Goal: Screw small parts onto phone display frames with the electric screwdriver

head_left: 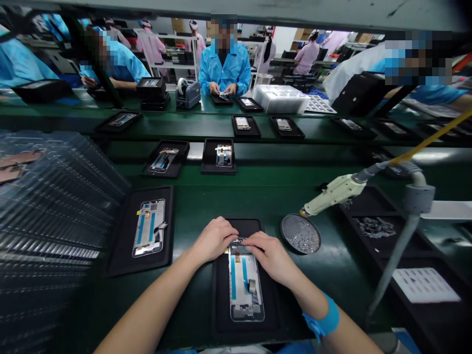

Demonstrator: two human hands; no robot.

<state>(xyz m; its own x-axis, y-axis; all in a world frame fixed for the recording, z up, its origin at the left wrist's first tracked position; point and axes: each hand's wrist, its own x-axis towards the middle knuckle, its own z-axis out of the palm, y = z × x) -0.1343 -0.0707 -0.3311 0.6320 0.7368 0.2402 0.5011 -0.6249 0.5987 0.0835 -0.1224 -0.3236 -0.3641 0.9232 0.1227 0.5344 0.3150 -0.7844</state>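
- Your left hand (214, 240) sits at the top left corner of the phone display frame (245, 285); its fingers curve down onto the frame, but you cannot tell whether they pinch anything.
- Your right hand (265, 255) lies across the top end of the same frame, fingers together and bent over it. Any grip is hidden, so cannot tell. A blue wrist strap (320, 317) circles that wrist.
- The frame lies lengthwise on a black mat (221, 305), near the desk's front edge and centred between your forearms.
- Second phone display frame (148, 228) on its own black tray (120, 236), just left of your mat.
- Stack of clear plastic trays (47, 206) fills the left edge of the green workbench (191, 206).
- Right of your hands, a cream pneumatic screwdriver (334, 195) hangs over a round mesh dish (300, 233), tip near the dish rim, not touching your hands. Its yellow hose (429, 140) runs to the upper right.
- Along the right edge: a black parts tray (370, 227) holding small metal pieces, and a printed white sheet (424, 285).
- Across the bench, a co-worker in a blue smock (224, 69) handles a small part over a tray, beside a tape dispenser (188, 94).
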